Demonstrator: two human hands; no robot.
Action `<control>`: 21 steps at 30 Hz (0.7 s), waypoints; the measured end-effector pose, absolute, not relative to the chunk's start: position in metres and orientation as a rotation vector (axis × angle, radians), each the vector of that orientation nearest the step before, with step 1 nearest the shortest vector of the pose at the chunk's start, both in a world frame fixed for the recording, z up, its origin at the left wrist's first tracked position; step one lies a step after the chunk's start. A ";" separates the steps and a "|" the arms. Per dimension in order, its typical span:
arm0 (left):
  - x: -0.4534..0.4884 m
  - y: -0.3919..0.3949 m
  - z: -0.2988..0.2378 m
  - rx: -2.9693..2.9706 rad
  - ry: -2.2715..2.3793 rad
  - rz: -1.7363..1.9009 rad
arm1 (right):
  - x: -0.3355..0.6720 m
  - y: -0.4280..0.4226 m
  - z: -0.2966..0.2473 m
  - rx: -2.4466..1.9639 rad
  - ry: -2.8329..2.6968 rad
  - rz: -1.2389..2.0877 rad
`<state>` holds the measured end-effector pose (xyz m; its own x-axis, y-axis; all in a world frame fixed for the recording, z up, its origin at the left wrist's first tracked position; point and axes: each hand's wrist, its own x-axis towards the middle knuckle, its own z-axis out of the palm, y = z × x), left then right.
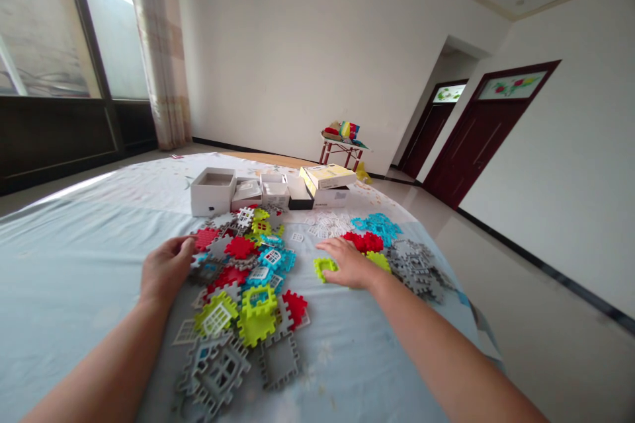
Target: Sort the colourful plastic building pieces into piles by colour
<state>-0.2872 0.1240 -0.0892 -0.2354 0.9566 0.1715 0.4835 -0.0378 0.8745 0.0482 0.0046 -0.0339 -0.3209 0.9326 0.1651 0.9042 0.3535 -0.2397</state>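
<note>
A mixed heap of interlocking plastic tiles (248, 284) in red, grey, lime, blue and white lies on a pale blue bedsheet (64, 264). My left hand (166, 269) rests at the heap's left edge, fingers curled against a grey tile and a red one. My right hand (350, 264) lies palm down on a lime tile (323, 268), fingers stretched flat. To its right are sorted groups: red tiles (364, 240), blue tiles (380, 225), white tiles (327, 223) and grey tiles (417, 268).
Several open white boxes (213, 190) and a yellow-lidded box (330, 176) stand at the far side of the sheet. A small red-legged table with toys (342, 139) stands by the wall. Dark doors (486, 132) are on the right, and the bed edge drops off at right.
</note>
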 end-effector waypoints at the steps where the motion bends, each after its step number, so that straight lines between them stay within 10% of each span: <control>1: -0.287 0.124 -0.090 1.518 1.733 1.229 | 0.040 0.004 -0.034 -1.586 -2.347 0.161; 21: -0.288 0.122 -0.090 1.535 1.703 1.249 | -0.005 -0.021 -0.037 -1.264 -2.180 0.318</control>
